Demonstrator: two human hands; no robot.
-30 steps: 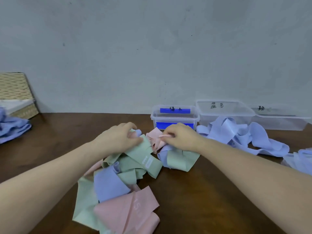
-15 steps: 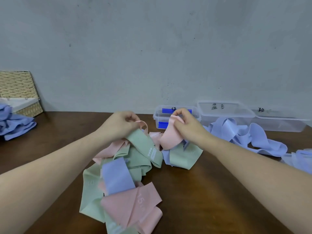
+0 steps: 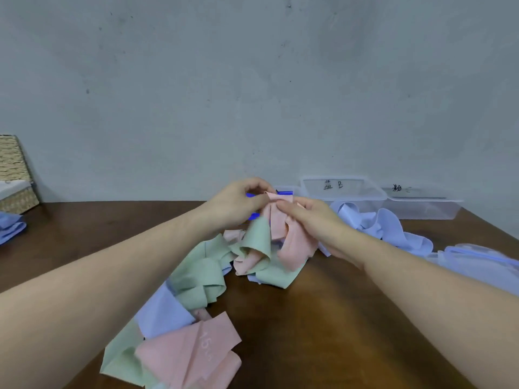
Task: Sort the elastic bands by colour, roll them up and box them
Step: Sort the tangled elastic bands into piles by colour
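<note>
Left hand [image 3: 238, 202]: pinches pink band [image 3: 276, 220] top, now raised | Right hand [image 3: 307, 217]: grips same band, closer to left | Band: lifted above desk [image 3: 309, 318] pile, near boxes [image 3: 345, 189]

A pale grey-green plastered wall [image 3: 252, 94] fills the whole upper view, matte and evenly lit, flecked with small dark specks and faint scuffs. Below it runs a dark brown, glossy wooden worktop [image 3: 309, 318], its far edge meeting the wall and soft light glinting off the grain. At the far left, a woven straw-coloured wicker basket [image 3: 14, 175] stands against the wall.
</note>
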